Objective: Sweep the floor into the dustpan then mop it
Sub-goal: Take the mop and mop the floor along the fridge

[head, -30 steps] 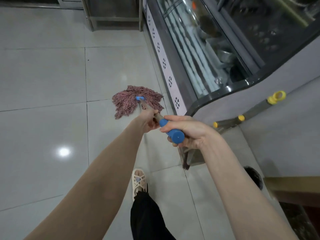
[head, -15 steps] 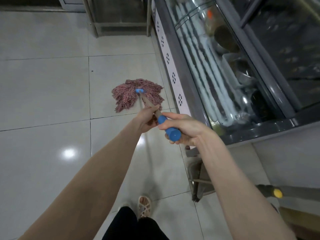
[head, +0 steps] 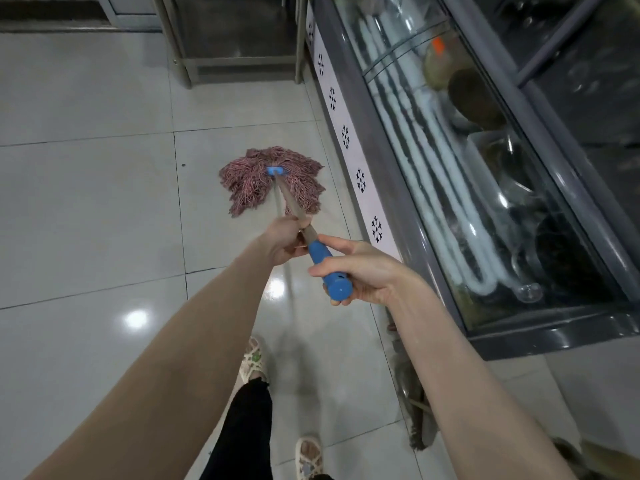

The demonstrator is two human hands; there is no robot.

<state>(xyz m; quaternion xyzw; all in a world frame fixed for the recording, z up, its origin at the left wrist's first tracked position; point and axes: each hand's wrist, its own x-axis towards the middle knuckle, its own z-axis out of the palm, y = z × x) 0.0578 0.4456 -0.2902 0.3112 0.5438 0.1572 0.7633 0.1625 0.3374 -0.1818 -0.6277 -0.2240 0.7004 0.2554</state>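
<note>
A person looked down at their own body from a head-worn camera. Nearest the camera, two feet in pale woven sandals (head: pixel 254 358) stood on glossy grey floor tiles (head: pixel 86 209), with a black trouser leg (head: pixel 244 427) above them. To the right of the feet, a dark bristly broom head (head: pixel 414 403) lay along the base of the counter, partly hidden behind the right forearm.

Both bare arms reached forward. The right hand (head: pixel 363 275) was wrapped around the blue grip at the top end of the mop handle (head: pixel 325 265), fingers curled underneath and thumb along the top. Just beyond it, the left hand (head: pixel 285 237) was closed around the bare brownish shaft of the same handle, almost touching the blue grip.

The handle sloped down and away to the mop head (head: pixel 273 180), a spread of pinkish-red strings with a blue collar at its centre, lying flat on the tiles close to the counter's base.

Along the right side ran a glass-fronted display counter (head: pixel 485 188), with a white strip of snowflake marks at its foot. Farther off stood a metal-framed stand (head: pixel 239 60) against the back.
</note>
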